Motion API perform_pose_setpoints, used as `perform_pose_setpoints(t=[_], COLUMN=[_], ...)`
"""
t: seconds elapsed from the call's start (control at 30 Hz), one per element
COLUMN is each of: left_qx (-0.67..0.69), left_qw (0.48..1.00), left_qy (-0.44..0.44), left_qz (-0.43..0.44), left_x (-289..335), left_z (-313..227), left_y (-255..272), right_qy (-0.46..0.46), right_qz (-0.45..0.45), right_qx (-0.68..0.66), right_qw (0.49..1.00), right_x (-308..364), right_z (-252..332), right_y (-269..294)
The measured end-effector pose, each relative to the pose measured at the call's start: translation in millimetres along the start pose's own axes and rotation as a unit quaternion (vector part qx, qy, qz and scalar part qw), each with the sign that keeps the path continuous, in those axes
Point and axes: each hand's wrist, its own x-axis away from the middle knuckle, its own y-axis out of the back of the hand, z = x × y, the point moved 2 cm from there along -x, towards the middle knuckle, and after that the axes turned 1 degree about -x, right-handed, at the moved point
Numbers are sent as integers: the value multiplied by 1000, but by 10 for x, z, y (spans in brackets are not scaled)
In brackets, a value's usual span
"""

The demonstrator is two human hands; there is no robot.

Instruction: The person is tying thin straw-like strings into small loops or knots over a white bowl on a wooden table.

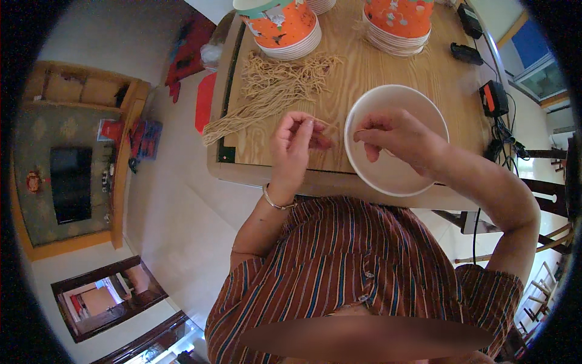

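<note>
My left hand (293, 144), with a bangle on its wrist, is closed in a pinch over the table's near edge. A thin tan cord (321, 122) shows at its fingertips. My right hand (395, 134) is over the white paper bucket (397, 193), its fingers also pinched. A short tan strand seems to poke out at its fingertips, and most of what it holds is hidden. Left of the bucket, beyond my left hand, a bundle of tan cords (267, 100) lies spread on the wooden table (339, 67), loose and curly at its far end.
Two stacks of orange-patterned paper buckets, one left (282, 27) and one right (400, 24), stand at the table's far side. Along its right edge lie a black-and-orange device (494, 98), black cables (504, 136) and a black adapter (465, 53). A red stool (206, 103) is at the left.
</note>
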Motion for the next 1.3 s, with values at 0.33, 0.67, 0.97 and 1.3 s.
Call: perform_pose_setpoints(t=[0.33,0.67,0.97,1.3], left_qx=[-209,-346,-276,-337], left_qw=[911,846,849,789], left_qy=[-336,-268,-167,-99], left_qz=[121,304,418,503], left_x=[-137,-503,-763,-923], left_z=[-440,-623,-632,-767], left_y=[-161,-315,-348,-470], right_qy=[294,343,379,372], right_qz=[-76,-122,-169,-163], right_qx=[212,480,709,753], right_qw=[929,798,570,517], right_x=[53,170,203,184], right_z=[73,96,124,182], right_y=[-23,-147,-257,-346])
